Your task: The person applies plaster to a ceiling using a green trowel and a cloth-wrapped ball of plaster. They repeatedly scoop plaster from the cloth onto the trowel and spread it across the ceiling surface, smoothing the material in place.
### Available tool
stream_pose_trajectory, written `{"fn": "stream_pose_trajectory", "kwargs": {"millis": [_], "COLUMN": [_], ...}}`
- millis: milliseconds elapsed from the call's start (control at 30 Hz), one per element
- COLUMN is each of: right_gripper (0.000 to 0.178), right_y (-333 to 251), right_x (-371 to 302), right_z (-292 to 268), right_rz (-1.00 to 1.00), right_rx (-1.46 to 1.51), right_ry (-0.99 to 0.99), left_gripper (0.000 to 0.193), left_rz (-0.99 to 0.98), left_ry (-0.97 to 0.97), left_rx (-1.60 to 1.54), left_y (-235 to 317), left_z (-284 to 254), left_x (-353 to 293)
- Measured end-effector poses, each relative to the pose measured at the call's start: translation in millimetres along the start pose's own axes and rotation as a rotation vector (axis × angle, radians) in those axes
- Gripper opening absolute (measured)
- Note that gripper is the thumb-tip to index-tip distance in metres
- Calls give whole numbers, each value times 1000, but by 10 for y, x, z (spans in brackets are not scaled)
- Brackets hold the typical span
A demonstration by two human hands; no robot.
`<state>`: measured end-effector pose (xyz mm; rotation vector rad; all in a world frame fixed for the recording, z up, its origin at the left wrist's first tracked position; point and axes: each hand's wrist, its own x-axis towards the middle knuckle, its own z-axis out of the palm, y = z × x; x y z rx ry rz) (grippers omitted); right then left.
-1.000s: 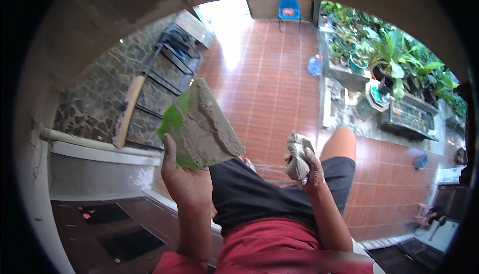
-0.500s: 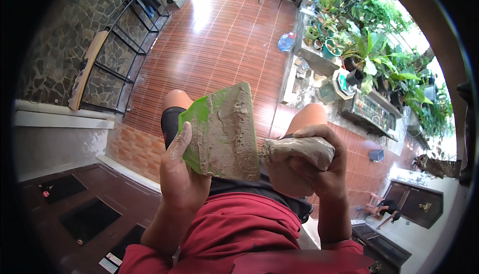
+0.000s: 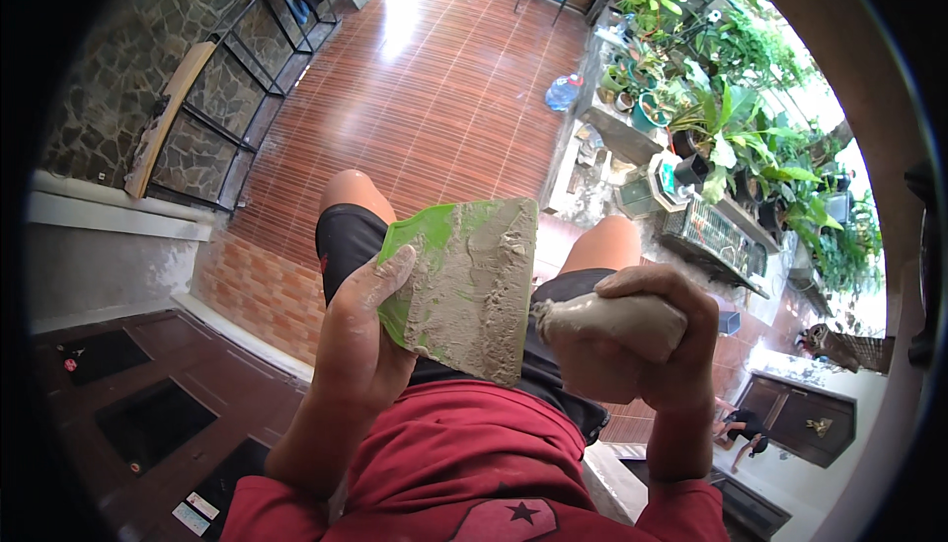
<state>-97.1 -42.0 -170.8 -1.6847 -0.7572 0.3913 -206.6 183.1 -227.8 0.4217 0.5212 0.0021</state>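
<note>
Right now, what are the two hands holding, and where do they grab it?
The left hand grips a green scraper by its left edge, thumb on the front. The right hand is wrapped around a grey, paste-covered bag, squeezing its middle.

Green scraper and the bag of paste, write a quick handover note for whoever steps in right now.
Left hand: grips the green scraper by its left edge, blade face up over the lap.
Right hand: squeezes the grey paste bag, nozzle touching the scraper's right edge.
Done: most of the scraper's face is coated with grey paste; only the upper left corner shows green.
Left: the bag looks full. Where the paste will be applied cannot be told from this view.
</note>
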Motion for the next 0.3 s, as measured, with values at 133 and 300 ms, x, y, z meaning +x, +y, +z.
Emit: {"fn": "stream_pose_trajectory", "kwargs": {"millis": [133, 300], "right_gripper": [40, 45], "right_y": [-131, -236], "right_x": [76, 202], "right_z": [-9, -70], "right_rz": [-81, -131], "right_rx": [-101, -228], "right_ry": [-151, -289], "left_gripper": [35, 36], "left_rz": [25, 61], "left_ry": [37, 15], "left_rx": [34, 94], "left_y": [-25, -11], "left_z": [-23, -16], "left_x": [-11, -22]}}
